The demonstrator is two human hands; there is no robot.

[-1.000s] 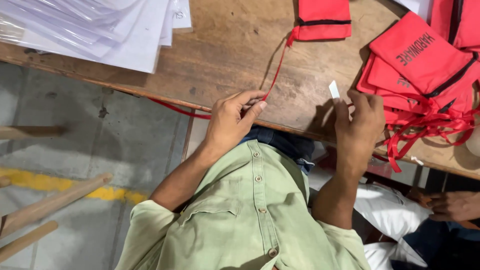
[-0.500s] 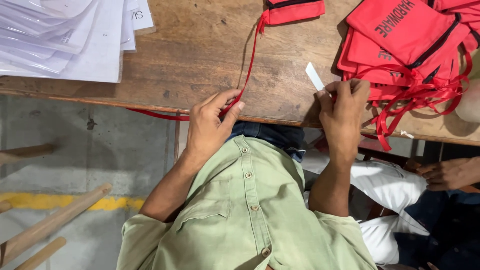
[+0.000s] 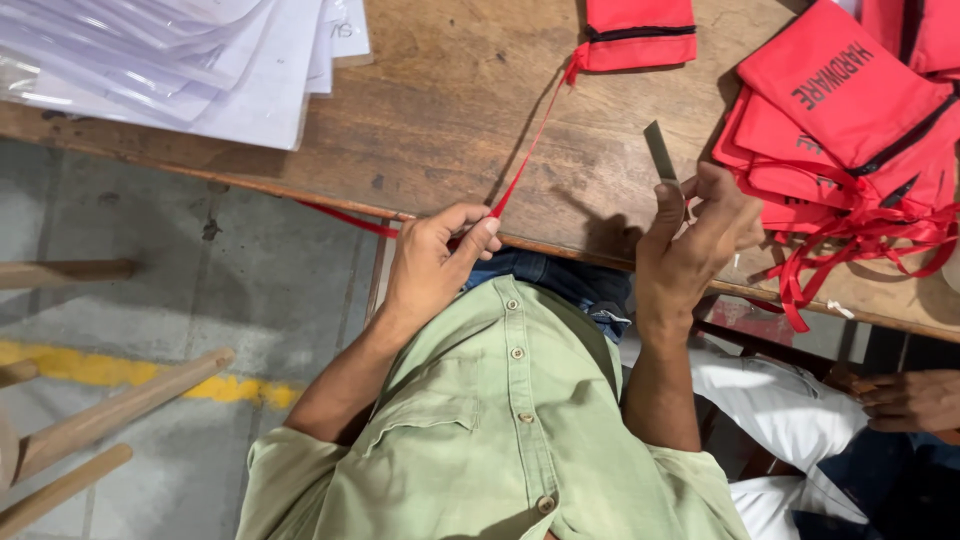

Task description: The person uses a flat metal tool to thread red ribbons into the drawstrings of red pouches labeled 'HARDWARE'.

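Note:
My left hand (image 3: 440,262) pinches a thin red ribbon (image 3: 530,145) between thumb and forefinger at the near edge of the wooden table (image 3: 450,110). The ribbon runs taut up across the table to a red fabric pouch (image 3: 638,35) with a black zip at the far side. My right hand (image 3: 695,235) holds a small flat grey strip (image 3: 660,150) upright between its fingertips, right of the ribbon and apart from it. Another length of red ribbon (image 3: 345,217) hangs below the table edge to the left of my left hand.
A pile of red pouches (image 3: 845,110) with tangled red ribbons (image 3: 850,240) lies at the table's right. White sheets in clear sleeves (image 3: 190,70) are stacked at the upper left. Another person's hand (image 3: 905,398) rests at the lower right. Wooden stool legs (image 3: 110,415) stand at the lower left.
My right hand has lifted and turned the grey strip so it stands more upright. My left hand keeps its pinch on the ribbon. The view has shifted slightly.

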